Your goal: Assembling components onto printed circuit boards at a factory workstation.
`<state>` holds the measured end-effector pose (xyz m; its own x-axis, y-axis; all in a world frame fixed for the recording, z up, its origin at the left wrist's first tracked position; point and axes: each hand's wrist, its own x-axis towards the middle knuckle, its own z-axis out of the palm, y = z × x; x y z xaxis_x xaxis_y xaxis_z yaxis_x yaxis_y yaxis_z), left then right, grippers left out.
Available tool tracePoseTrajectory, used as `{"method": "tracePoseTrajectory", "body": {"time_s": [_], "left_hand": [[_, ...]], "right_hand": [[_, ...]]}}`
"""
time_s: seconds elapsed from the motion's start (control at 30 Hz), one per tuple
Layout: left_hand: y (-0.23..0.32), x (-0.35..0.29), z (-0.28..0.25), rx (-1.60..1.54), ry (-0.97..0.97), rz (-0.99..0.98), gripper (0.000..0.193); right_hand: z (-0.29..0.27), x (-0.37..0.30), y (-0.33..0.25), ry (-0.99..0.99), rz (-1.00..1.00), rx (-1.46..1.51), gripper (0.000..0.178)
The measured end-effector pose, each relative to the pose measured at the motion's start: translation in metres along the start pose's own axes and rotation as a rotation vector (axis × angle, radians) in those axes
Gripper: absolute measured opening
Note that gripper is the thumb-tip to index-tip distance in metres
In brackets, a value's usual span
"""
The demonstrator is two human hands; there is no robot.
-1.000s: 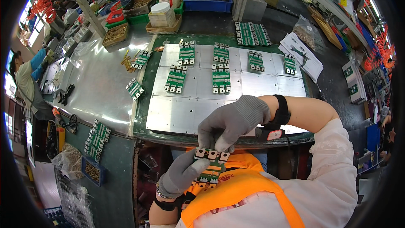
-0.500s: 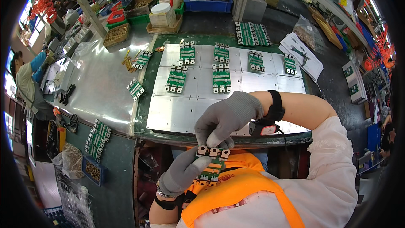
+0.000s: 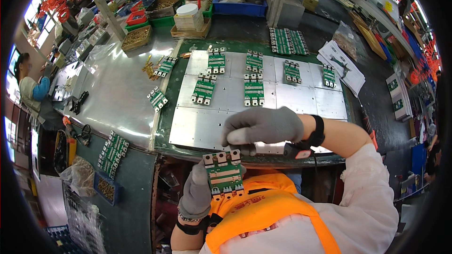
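Observation:
My left hand [image 3: 197,190], in a grey glove, grips a green circuit board [image 3: 223,174] by its left side, with the board's face turned up. White metal tabs with holes line its top edge, and smaller terminals line its lower edge. Just above that top edge is my gloved right hand [image 3: 263,126], its fingers curled and drawn together. Whatever its fingertips may hold is hidden. Beyond my hands, several similar boards, one of them a green board [image 3: 254,89], lie on silver metal plates [image 3: 197,129].
More boards lie in a panel [image 3: 288,41] at the back, beside paper sheets [image 3: 343,68] and a bag [image 3: 345,37]. Bins of small parts, including a wooden tray [image 3: 136,37], stand at back left. A small parts box [image 3: 106,188] sits at lower left. A co-worker [image 3: 35,89] is at far left.
The board has tilted to face up and shows more of its surface. My right hand has lifted off its top edge and moved slightly right. The view has shifted a little.

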<state>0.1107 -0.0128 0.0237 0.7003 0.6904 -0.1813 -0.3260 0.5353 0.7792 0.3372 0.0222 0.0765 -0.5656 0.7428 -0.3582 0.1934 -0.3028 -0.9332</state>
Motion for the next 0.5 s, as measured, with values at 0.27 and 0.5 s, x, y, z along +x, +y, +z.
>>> {"method": "tracePoseTrajectory", "body": {"time_s": [0.27,0.5], "left_hand": [[-0.004,0.004,0.006,0.074,0.340,-0.032,0.070],[-0.036,0.037,-0.004,0.269,0.020,-0.082,0.065]], "right_hand": [[0.021,-0.012,0.033,0.096,-0.102,0.256,0.024],[0.007,-0.054,0.073,0.334,0.041,0.184,0.025]]}}
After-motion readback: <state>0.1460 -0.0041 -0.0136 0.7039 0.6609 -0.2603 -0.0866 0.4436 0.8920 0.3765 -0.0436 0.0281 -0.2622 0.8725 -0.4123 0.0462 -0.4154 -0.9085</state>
